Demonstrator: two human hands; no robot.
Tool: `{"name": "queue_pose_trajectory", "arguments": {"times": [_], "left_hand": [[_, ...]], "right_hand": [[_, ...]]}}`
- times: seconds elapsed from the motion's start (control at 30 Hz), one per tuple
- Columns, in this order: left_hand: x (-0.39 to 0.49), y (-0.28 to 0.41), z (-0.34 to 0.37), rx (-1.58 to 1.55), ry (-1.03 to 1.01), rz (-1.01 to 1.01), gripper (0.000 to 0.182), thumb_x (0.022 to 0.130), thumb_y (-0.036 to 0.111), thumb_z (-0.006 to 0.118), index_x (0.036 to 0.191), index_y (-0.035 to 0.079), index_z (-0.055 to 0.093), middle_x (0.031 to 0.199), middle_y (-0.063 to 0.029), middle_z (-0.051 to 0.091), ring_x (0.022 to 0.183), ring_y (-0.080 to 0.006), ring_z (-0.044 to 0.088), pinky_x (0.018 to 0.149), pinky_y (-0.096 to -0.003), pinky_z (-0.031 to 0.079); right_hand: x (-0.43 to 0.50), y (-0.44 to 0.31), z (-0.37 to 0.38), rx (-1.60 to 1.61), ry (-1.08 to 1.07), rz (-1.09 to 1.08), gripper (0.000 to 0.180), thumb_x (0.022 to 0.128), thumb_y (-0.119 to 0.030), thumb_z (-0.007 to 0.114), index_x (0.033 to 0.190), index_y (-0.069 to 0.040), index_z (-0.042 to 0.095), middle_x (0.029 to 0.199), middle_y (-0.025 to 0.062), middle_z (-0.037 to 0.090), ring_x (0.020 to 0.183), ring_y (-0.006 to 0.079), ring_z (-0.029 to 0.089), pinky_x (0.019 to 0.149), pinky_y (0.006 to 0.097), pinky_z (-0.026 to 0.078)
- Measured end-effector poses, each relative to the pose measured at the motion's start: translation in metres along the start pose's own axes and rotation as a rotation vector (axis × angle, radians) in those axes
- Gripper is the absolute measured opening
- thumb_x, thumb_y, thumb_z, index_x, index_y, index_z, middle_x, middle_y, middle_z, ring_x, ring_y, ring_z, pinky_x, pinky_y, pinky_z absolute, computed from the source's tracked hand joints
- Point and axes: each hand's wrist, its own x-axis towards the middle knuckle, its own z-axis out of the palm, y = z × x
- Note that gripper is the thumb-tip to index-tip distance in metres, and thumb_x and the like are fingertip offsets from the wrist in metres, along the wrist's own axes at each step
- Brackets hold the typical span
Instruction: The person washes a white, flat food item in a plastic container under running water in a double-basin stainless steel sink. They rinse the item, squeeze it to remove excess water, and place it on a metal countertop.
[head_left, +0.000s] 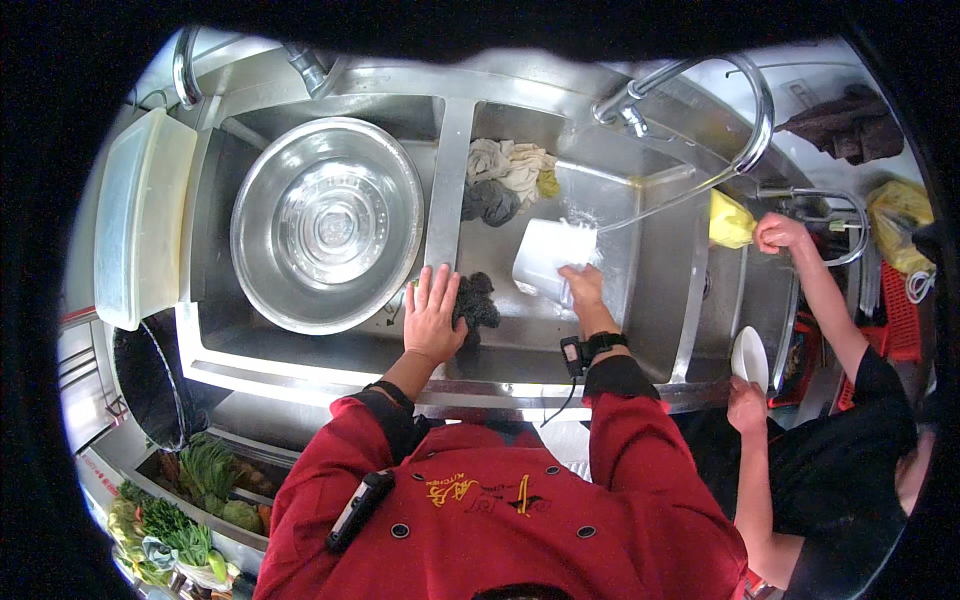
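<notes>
My right hand (583, 289) grips the rim or side of a white plastic container (551, 255), tilted in the middle sink basin (517, 330). Water runs from the curved chrome faucet (759, 112) towards the container's mouth. My left hand (431, 319) rests flat, fingers spread, on the steel divider (452, 180) between two basins. Beside it, in the middle basin, lies a dark mesh-like clump (478, 300). Crumpled pale cloths (517, 165) and a dark grey cloth (491, 202) lie at the basin's back left. A large round steel bowl (330, 225) sits in the left basin.
At the right, a co-worker holds a yellow cloth or bag (729, 219) in one hand and a white bowl (750, 358) in the other. A translucent plastic tub (146, 217) stands at the far left. Below it are a black bin (150, 382) and leafy vegetables (206, 469).
</notes>
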Motion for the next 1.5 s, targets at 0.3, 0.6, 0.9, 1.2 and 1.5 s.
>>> {"name": "queue_pose_trajectory", "arguments": {"times": [0.3, 0.6, 0.9, 1.2, 1.5], "left_hand": [[-0.001, 0.000, 0.001, 0.012, 0.003, 0.005, 0.085, 0.075, 0.031, 0.065, 0.150, 0.014, 0.029, 0.158, -0.0090, 0.022, 0.146, -0.0344, 0.016, 0.116, -0.0548, 0.016], [-0.002, 0.000, 0.000, -0.001, 0.008, 0.000, 0.084, 0.075, 0.030, 0.065, 0.150, 0.014, 0.029, 0.157, -0.0087, 0.023, 0.146, -0.0340, 0.017, 0.116, -0.0550, 0.016], [-0.001, -0.002, 0.001, -0.017, 0.017, 0.010, 0.085, 0.073, 0.028, 0.066, 0.149, 0.012, 0.031, 0.157, -0.0094, 0.025, 0.145, -0.0350, 0.019, 0.116, -0.0546, 0.017], [0.001, -0.004, 0.002, -0.037, -0.014, 0.000, 0.085, 0.073, 0.028, 0.068, 0.148, 0.012, 0.032, 0.156, -0.0097, 0.026, 0.145, -0.0355, 0.020, 0.116, -0.0552, 0.017], [0.003, -0.006, 0.003, -0.050, -0.035, -0.021, 0.080, 0.073, 0.029, 0.066, 0.147, 0.015, 0.037, 0.156, -0.0084, 0.028, 0.144, -0.0338, 0.024, 0.112, -0.0592, 0.022]], "right_hand": [[-0.023, -0.005, 0.027, 0.902, -0.324, 0.216, 0.052, 0.083, -0.012, 0.060, 0.130, 0.007, 0.048, 0.122, 0.0180, 0.061, 0.115, 0.0323, 0.058, 0.104, 0.0461, 0.043], [-0.032, -0.031, 0.015, 0.168, -0.142, -0.052, 0.044, 0.079, -0.018, 0.068, 0.115, 0.004, 0.058, 0.101, 0.0143, 0.067, 0.094, 0.0277, 0.066, 0.084, 0.0389, 0.052], [0.017, 0.016, 0.000, -1.101, 0.019, -0.321, 0.046, 0.078, -0.020, 0.071, 0.115, 0.005, 0.057, 0.096, 0.0273, 0.067, 0.092, 0.0413, 0.065, 0.082, 0.0470, 0.052], [0.015, 0.001, 0.090, -1.010, 0.123, -0.735, 0.081, 0.076, -0.022, 0.076, 0.143, -0.004, 0.034, 0.148, 0.0277, 0.030, 0.134, 0.0514, 0.027, 0.113, 0.0520, 0.025], [0.104, -0.073, 0.183, -1.384, -0.009, -0.217, 0.133, 0.061, -0.054, 0.085, 0.154, -0.032, -0.008, 0.159, 0.0193, -0.012, 0.139, 0.0596, -0.003, 0.103, 0.0750, 0.021]]}}
